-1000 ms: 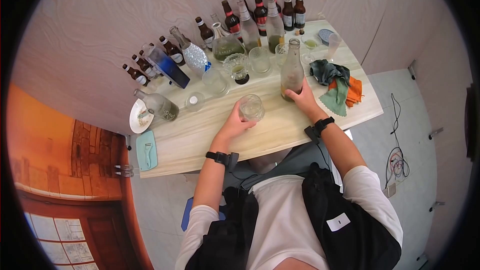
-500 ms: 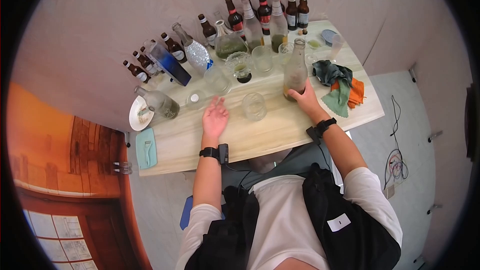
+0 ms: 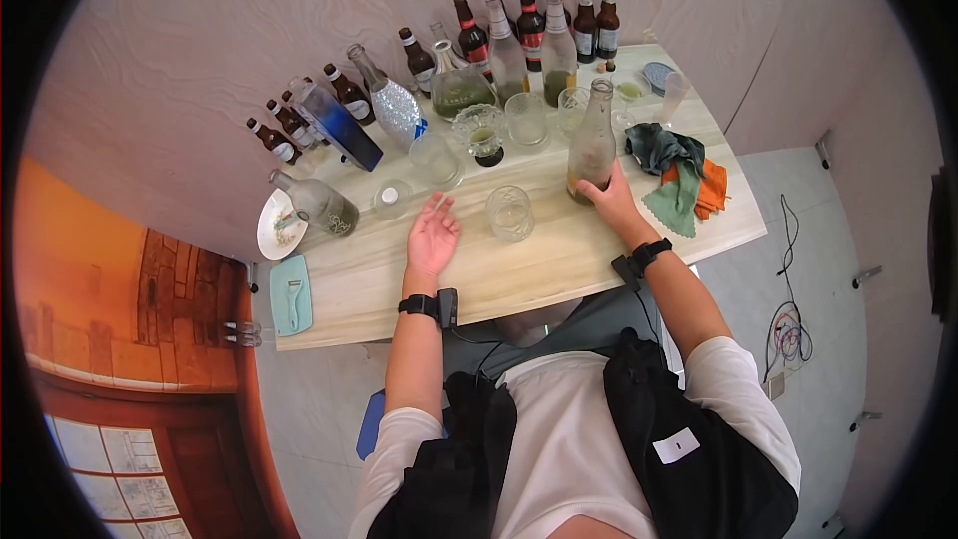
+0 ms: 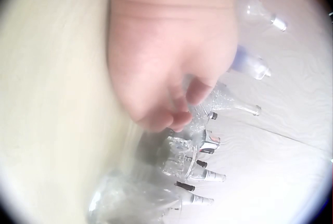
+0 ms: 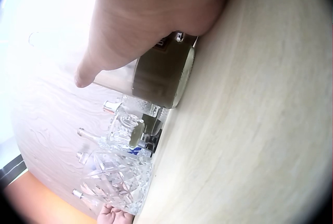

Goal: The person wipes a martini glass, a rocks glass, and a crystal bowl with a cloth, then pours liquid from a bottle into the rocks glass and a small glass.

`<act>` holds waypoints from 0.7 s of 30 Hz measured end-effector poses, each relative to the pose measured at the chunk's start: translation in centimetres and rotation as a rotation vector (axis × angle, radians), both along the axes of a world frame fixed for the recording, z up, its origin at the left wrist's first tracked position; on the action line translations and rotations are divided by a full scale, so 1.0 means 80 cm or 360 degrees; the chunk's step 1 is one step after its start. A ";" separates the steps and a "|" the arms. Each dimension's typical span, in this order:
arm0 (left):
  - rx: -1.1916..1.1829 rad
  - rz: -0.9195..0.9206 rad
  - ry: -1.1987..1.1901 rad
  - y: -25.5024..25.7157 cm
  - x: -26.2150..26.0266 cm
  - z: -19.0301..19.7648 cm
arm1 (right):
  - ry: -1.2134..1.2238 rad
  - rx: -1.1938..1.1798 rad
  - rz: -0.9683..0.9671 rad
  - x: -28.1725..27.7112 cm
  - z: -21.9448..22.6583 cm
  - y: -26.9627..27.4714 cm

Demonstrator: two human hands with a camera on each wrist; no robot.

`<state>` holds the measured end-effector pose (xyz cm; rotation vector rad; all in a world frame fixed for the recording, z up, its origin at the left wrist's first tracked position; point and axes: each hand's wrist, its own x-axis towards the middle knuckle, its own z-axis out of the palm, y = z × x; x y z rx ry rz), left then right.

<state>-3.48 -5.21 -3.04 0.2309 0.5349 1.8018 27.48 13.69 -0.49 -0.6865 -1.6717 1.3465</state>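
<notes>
My right hand (image 3: 611, 200) grips the lower part of a clear glass bottle (image 3: 593, 135), which stands upright on the table. Yellowish-green liquid fills the bottle's bottom, and in the right wrist view this liquid (image 5: 161, 75) looks dark below my thumb. Palm up on the wood lies my left hand (image 3: 433, 240), fingers loosely bent and holding nothing. Between my hands stands a cut-glass tumbler (image 3: 511, 215), its diamond pattern plain in the right wrist view. Just beyond my left fingertips is a small clear glass piece with a white centre (image 3: 390, 198).
Brown beer bottles (image 3: 531, 35) line the back by the wall, behind a decanter (image 3: 463, 92) of green liquid and several glasses. Crumpled cloths (image 3: 667, 150) lie at the right. At the left are a tilted bottle (image 3: 324, 208), a white plate (image 3: 274, 242) and a peeler (image 3: 293, 301) on a teal board.
My left hand has let go of the tumbler and moved left, turning palm up on the table. The tumbler stays standing. My right hand keeps its hold on the bottle.
</notes>
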 end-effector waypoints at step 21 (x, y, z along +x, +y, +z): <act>-0.0044 0.0023 -0.0003 0.002 -0.001 0.001 | 0.0004 0.0021 -0.0021 0.000 -0.002 -0.002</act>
